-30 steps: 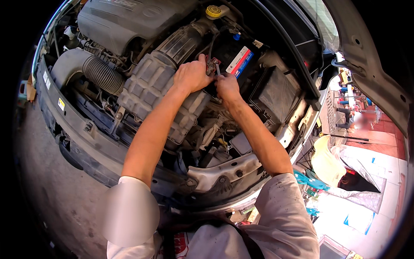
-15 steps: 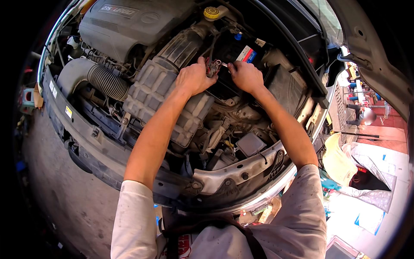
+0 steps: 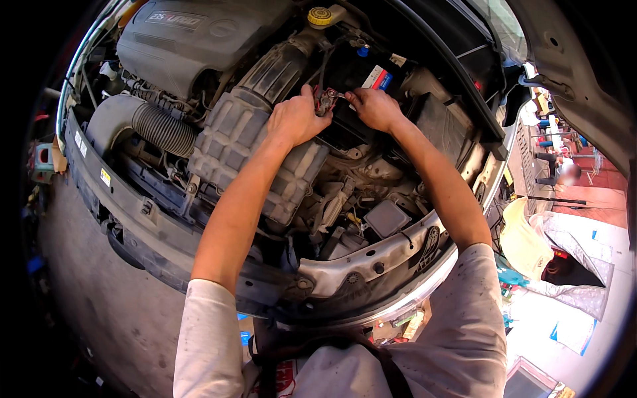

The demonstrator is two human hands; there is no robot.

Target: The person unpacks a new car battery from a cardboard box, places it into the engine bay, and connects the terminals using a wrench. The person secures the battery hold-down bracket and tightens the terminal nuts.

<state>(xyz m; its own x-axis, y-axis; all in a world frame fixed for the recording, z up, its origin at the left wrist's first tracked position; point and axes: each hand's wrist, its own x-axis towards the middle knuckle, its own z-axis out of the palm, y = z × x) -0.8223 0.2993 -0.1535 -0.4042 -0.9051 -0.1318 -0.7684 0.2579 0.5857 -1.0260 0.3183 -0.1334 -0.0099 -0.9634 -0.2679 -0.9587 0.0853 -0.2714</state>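
Clamp: a red-and-metal battery terminal clamp (image 3: 325, 101) was seen at the left edge of a black box-shaped battery (image 3: 350, 71) with a white, red and blue label, in the far middle of the engine bay.
Left hand: the bare left hand (image 3: 296, 121) was set against the near-left side of the clamp, thumb to the far side and fingers to the near; whether the grip was pinched tight could not be told, as the fingertips were hidden.
Right hand: the bare right hand (image 3: 375, 109) was placed to the right of the clamp, its grip pinched on a small silver metal wrench (image 3: 341, 95).
Wrench: its left end was met with the clamp, though the exact seating was too small to tell.
Change: a second earlier the wrench had been pointed toward the near side; now it was laid out to the right, while the left hand was kept at the clamp.
Meaning: a fastener was judged to be being turned; loosening or tightening could not be told.
Left neighbour: a grey ribbed plastic air box (image 3: 229, 142) was left untouched by the fingers.
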